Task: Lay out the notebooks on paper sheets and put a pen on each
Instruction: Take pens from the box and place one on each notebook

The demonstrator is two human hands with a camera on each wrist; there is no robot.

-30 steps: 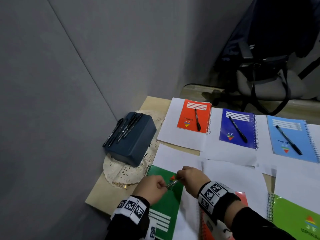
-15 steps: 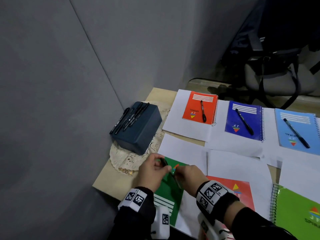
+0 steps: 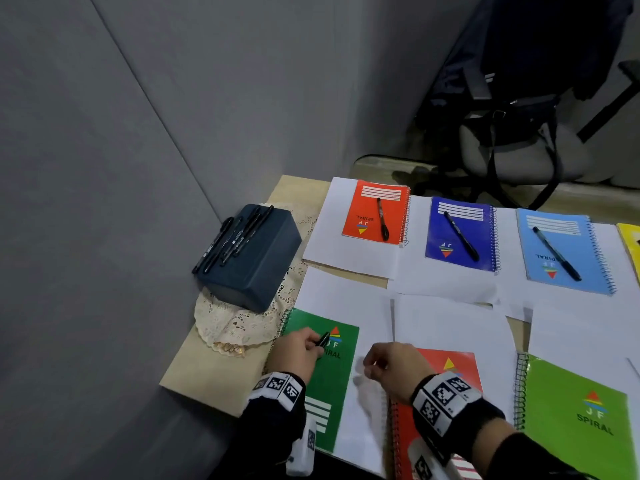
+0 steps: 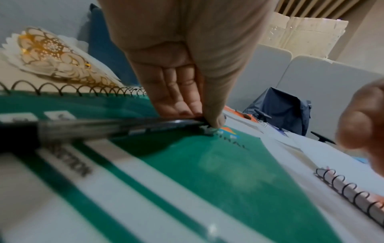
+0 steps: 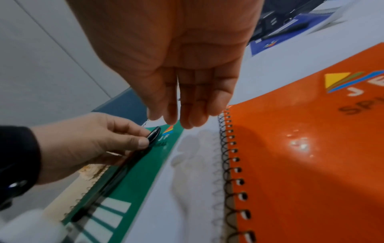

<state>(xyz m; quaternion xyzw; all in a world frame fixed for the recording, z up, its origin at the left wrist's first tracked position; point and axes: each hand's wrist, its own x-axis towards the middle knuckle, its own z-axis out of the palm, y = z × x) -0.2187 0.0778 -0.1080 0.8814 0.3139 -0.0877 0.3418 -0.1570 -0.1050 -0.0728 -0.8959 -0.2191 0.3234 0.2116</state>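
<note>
A black pen [image 3: 324,339] lies low along the dark green notebook [image 3: 334,382], and my left hand [image 3: 311,344] pinches it near its far end. In the left wrist view the thumb and fingers [image 4: 178,102] press the pen [image 4: 124,127] against the green cover [image 4: 228,164]. My right hand [image 3: 370,364] hangs over the white sheet [image 3: 367,410] between the green notebook and the orange-red notebook [image 3: 464,370]. Its fingers [image 5: 187,113] are relaxed and hold nothing. The orange-red and lime green [image 3: 575,420] notebooks carry no pen.
Red [image 3: 372,213], blue [image 3: 460,233] and light blue [image 3: 557,252] notebooks lie on sheets in the back row, a pen on each. Several spare pens [image 3: 235,237] rest on a dark box [image 3: 256,271] on a doily by the wall. A chair [image 3: 519,154] stands behind the table.
My right hand has let go of the pen and drawn back to the right. My left hand has laid the pen down along the green notebook.
</note>
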